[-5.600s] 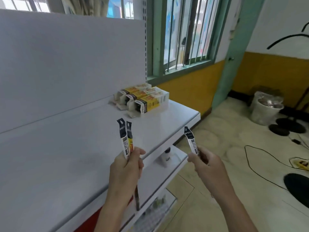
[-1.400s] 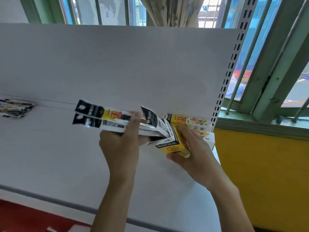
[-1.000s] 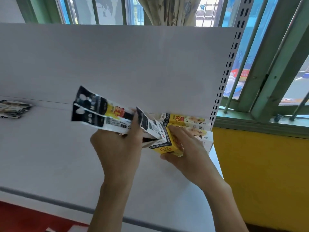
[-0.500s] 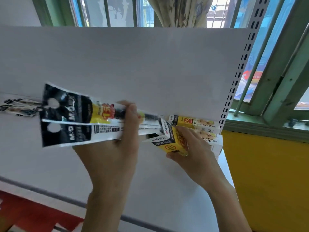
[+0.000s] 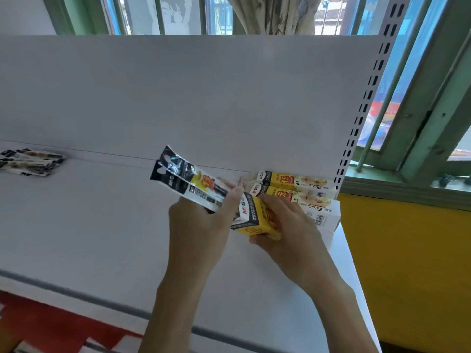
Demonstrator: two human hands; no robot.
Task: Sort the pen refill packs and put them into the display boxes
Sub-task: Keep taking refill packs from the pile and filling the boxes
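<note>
Facing white shelf [image 5: 102,238], green-barred windows [image 5: 430,105]; gripping glossy black-yellow refill packs [image 5: 183,180] in left hand [image 5: 198,230], yellow display box [image 5: 256,221] in right hand [image 5: 293,238].

Bright daylight from the window [image 5: 420,72] behind; wide-angle edges bend, softly blurred.

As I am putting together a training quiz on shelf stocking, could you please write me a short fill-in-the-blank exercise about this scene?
1. The left hand grips ___ pen refill packs.
2. The right hand holds a display box whose main colour is ___.
3. Besides it, ___ other display boxes lie on the shelf by the back panel.
4. A loose pile of packs lies at the shelf's far ___ end.
Missing words: two; yellow; two; left.
</note>
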